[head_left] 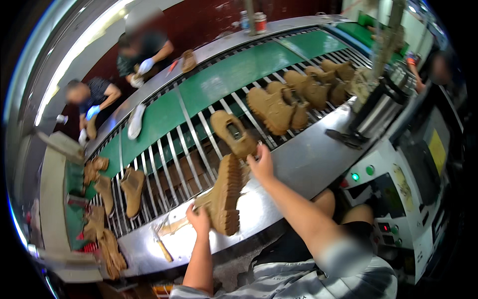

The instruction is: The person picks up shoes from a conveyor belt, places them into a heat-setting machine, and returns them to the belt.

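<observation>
My left hand (pixel 198 219) grips a tan work boot (pixel 225 199) near the front edge of the metal bench, its thick lugged sole turned to the right. With the fingers of my right hand (pixel 262 163) I hold a second tan boot (pixel 233 133) by its near end. That boot lies tilted over the slatted conveyor, its opening facing up. The thumb and fingers of my right hand are closed on its rim; part of the grip is hidden. A wooden-handled tool (pixel 163 249) rests on the bench left of my left hand.
More tan boots (pixel 273 107) stand on the slats to the right, others (pixel 132 192) at the left. A steel flask (pixel 381 107) and a control panel (pixel 383 199) are at my right. Across the green conveyor (pixel 229 70), two gloved people work; a white shoe-shaped piece (pixel 136 121) lies there.
</observation>
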